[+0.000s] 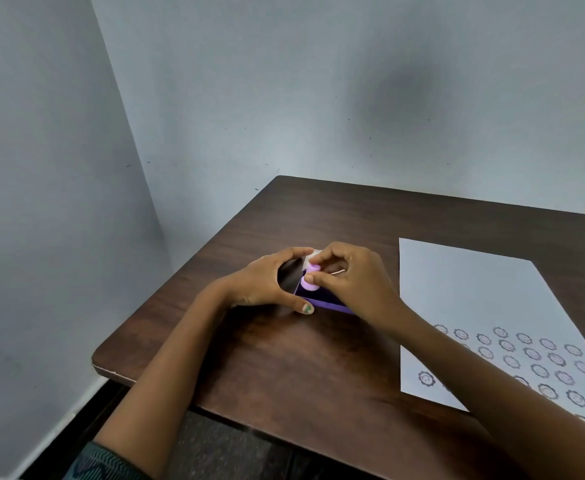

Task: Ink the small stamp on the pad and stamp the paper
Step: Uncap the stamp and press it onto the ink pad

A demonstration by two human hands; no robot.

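Pressing stamp (310,280) on pad (322,303); dark wooden table (284,368).

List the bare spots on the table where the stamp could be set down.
Free: the dark table near its front edge between the forearms, and the far strip behind the paper. The paper's upper half is unstamped. Crowded: around the ink pad, where the left hand and right hand close around the stamp.

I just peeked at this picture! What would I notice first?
First, two hands meet in the middle of the dark wooden table: the right hand pinches a small pink stamp down on a purple ink pad, while the left hand steadies the pad. To the right lies white paper with rows of little flower-face stamps.
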